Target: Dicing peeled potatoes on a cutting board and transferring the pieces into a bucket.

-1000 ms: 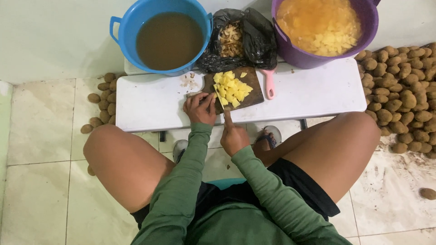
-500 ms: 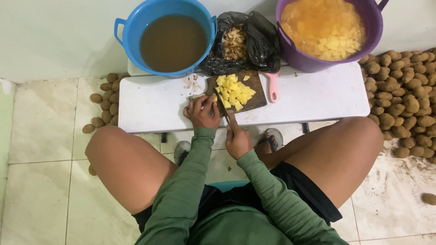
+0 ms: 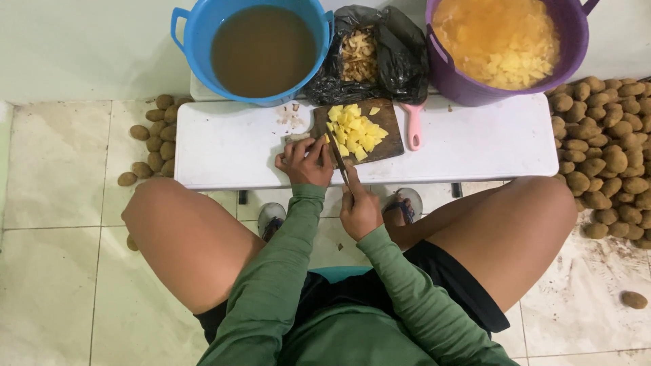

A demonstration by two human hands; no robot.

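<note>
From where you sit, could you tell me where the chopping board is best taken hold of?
By its pink handle, from the right side: it sticks out clear of the chopping board, bare, while diced potato covers the middle and the left hand and knife occupy the near-left corner.

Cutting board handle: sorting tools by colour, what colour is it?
Pink; the handle shows best in the head view, right of the dark cutting board.

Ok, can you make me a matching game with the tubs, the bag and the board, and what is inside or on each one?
Things:
1. blue tub
2. purple tub
3. black bag
4. cutting board

What it holds:
A. peelings
B. brown water
C. small yellow cubes in a pile, no water
D. yellow pieces in cloudy water

Pairs: 1-B, 2-D, 3-A, 4-C
</note>
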